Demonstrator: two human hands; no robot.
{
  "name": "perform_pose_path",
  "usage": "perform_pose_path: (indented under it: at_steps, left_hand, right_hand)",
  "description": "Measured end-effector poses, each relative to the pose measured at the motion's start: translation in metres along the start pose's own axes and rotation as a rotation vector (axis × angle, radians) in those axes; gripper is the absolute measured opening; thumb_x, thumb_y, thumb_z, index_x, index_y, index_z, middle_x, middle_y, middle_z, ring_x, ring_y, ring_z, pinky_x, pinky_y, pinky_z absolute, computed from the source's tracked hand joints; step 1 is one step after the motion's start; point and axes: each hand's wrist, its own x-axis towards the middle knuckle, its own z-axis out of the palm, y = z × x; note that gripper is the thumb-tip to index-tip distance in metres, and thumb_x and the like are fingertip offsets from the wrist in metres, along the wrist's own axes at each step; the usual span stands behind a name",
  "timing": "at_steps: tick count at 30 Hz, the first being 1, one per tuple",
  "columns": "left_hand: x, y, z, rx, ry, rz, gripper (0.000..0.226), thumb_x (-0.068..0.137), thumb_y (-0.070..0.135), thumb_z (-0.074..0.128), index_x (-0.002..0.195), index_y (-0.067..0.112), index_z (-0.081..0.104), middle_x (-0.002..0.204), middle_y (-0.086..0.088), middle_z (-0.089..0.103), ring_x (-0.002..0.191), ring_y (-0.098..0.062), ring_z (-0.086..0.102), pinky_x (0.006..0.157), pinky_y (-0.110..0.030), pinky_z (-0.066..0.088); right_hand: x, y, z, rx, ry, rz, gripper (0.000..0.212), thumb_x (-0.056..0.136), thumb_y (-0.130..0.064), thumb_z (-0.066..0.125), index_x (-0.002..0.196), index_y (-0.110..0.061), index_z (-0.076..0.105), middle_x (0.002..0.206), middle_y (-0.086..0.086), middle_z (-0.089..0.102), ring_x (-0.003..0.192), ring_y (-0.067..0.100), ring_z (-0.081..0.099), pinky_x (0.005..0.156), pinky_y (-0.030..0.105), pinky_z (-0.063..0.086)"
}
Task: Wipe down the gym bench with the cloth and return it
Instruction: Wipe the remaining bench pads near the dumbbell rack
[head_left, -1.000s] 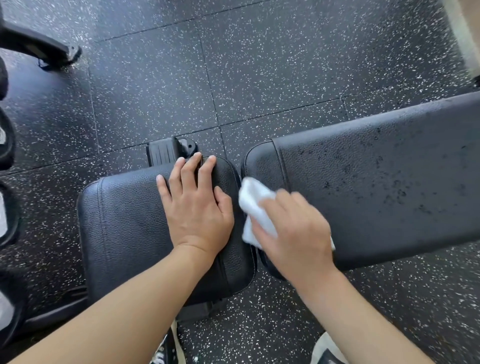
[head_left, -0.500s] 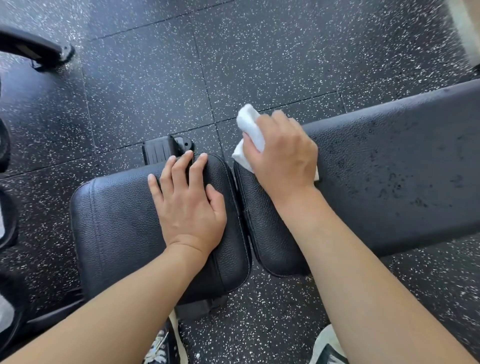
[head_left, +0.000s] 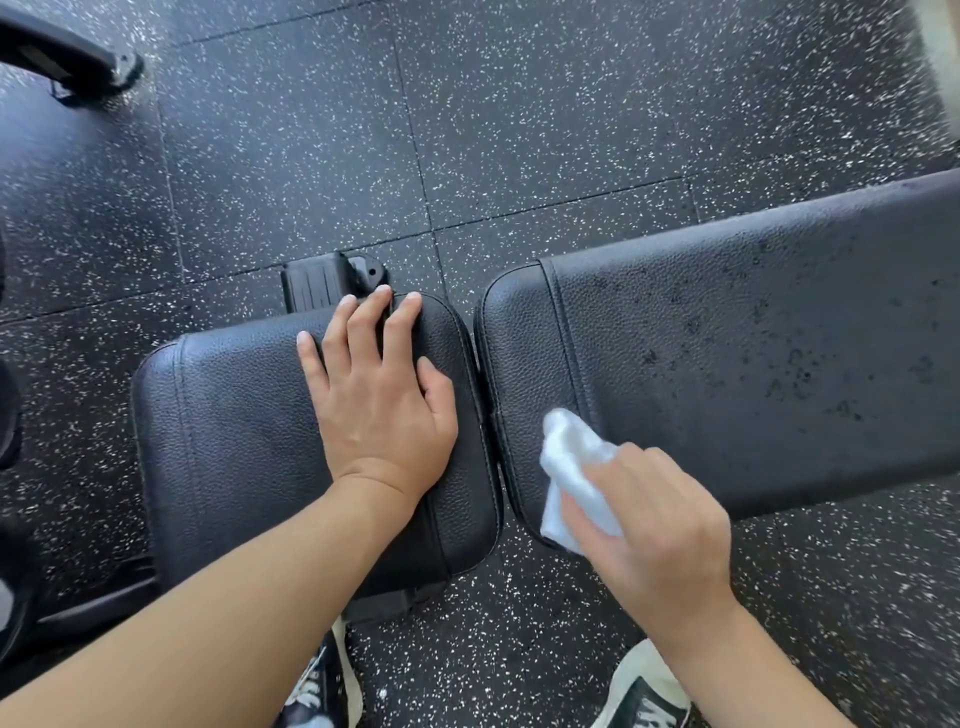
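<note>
The black gym bench has two pads: a short seat pad (head_left: 228, 441) on the left and a long back pad (head_left: 753, 364) running off to the right, with dark wet specks on it. My left hand (head_left: 382, 400) lies flat on the seat pad's right part, fingers straight and spread toward its far edge. My right hand (head_left: 660, 525) grips a crumpled white cloth (head_left: 571, 467) and presses it on the near left end of the back pad, beside the gap between the pads.
Black rubber floor tiles with white flecks lie all around. A black bench bracket (head_left: 327, 283) sticks out behind the seat pad. A dark equipment foot (head_left: 67, 62) sits at the top left. My two shoes (head_left: 322, 691) stand below the bench.
My right hand swept the cloth to the far edge of the back pad's left end, then back to the near edge. My left hand has stayed flat on the seat pad.
</note>
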Motion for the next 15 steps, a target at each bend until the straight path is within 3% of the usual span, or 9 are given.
perform_pose_path:
  at_steps: [3,9,15]
  left_hand:
    - [0.0,0.0,0.0,0.001,-0.01,-0.005,0.058,0.092,0.033,0.043,0.148,0.023,0.05,0.157,-0.004,0.046,0.151,-0.032,0.033,0.126,-0.062,0.014]
    - [0.0,0.001,-0.001,0.0,-0.001,-0.008,0.058,0.091,0.033,0.042,0.148,0.024,0.05,0.156,-0.003,0.046,0.15,-0.032,0.034,0.126,-0.061,0.014]
    - [-0.001,0.0,-0.001,0.002,-0.002,-0.006,0.058,0.092,0.033,0.041,0.148,0.023,0.049,0.156,-0.003,0.045,0.15,-0.032,0.033,0.127,-0.061,0.013]
  right_hand:
    - [0.051,-0.003,0.026,-0.05,0.041,0.064,0.015,0.089,-0.023,0.073,0.083,-0.011,0.067,0.075,0.003,0.053,0.064,0.025,0.049,0.056,0.035,0.039]
    - [0.17,-0.004,0.069,-0.045,0.066,0.2,0.024,0.083,-0.033,0.076,0.083,-0.016,0.059,0.078,0.003,0.058,0.068,0.028,0.057,0.055,0.031,0.024]
    - [0.14,0.025,0.046,-0.067,0.036,0.021,0.023,0.091,-0.036,0.07,0.089,-0.015,0.061,0.082,0.003,0.057,0.071,0.026,0.056,0.055,0.029,0.028]
